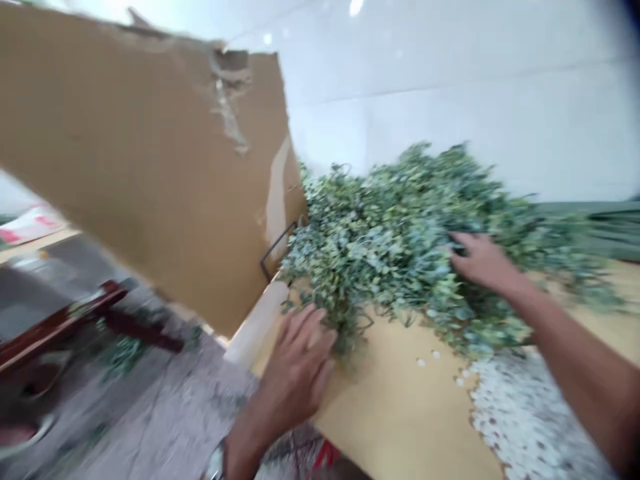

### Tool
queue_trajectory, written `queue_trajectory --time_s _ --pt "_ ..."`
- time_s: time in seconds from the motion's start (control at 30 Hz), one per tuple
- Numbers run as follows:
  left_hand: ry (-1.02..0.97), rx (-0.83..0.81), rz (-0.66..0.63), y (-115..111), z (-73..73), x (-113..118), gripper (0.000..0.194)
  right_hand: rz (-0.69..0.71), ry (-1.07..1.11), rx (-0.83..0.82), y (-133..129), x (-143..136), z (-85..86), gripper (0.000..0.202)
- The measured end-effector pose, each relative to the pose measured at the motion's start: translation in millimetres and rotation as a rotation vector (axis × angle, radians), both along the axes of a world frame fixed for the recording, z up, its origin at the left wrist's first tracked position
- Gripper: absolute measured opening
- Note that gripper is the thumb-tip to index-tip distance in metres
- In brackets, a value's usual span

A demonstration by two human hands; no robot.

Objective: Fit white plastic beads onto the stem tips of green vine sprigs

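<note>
1. I see a big heap of leafy green sprigs (380, 230) on a tan tabletop (400, 407). It sits up against the pale wall (450, 120).
2. The right hand (483, 260) is at the front of the heap, on its right side. The thumb and pointing finger are spread apart, with leaves just past their tips. Some leaves are around the hand, and I cannot tell if it has hold of any.
3. The left hand (300, 360) is low, by the near left corner of the heap. Its fingers are bent and its back faces up. The sprigs are just past the fingertips. I cannot tell if it pinches anything. There is a watch (216, 463) on that wrist.
4. Most of the heap lies between the hands and the wall.
5. A big brown cardboard sheet (150, 153) stands tilted on the left, with torn tape (227, 113) near its top. A thin dark metal loop (280, 250) is between it and the leaves.
6. White round bits (520, 413) lie near the right arm.
7. Down on the left is a red-brown wooden frame (60, 330). Green bits (125, 353) are by it.
</note>
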State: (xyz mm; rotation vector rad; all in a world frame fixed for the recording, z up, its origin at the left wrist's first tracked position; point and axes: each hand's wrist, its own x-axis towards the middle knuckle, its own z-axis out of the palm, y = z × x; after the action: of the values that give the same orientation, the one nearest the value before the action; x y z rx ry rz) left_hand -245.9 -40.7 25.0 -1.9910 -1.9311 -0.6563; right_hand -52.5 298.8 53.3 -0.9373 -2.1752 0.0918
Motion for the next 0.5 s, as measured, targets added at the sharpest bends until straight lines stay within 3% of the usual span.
queue_trajectory --time_s 0.13,0.23,0.4,0.5 --pt "0.043 0.106 0.046 9.8 -3.0 -15.5 0.054 -0.093 -0.031 -0.039 -23.4 -45.2 -1.2 0.04" --pt "0.078 0.123 -0.097 30.0 3.8 0.4 0.06 -0.097 0.01 -0.03 -37.9 -64.3 6.8 0.038" --pt "0.155 0.081 -0.331 60.4 6.2 28.8 0.051 -0.044 0.05 0.004 -76.8 -80.5 27.4 0.028" --pt "0.266 0.043 -0.475 73.2 6.3 38.9 0.045 0.12 0.016 0.036 -96.7 -95.3 41.7 0.036"
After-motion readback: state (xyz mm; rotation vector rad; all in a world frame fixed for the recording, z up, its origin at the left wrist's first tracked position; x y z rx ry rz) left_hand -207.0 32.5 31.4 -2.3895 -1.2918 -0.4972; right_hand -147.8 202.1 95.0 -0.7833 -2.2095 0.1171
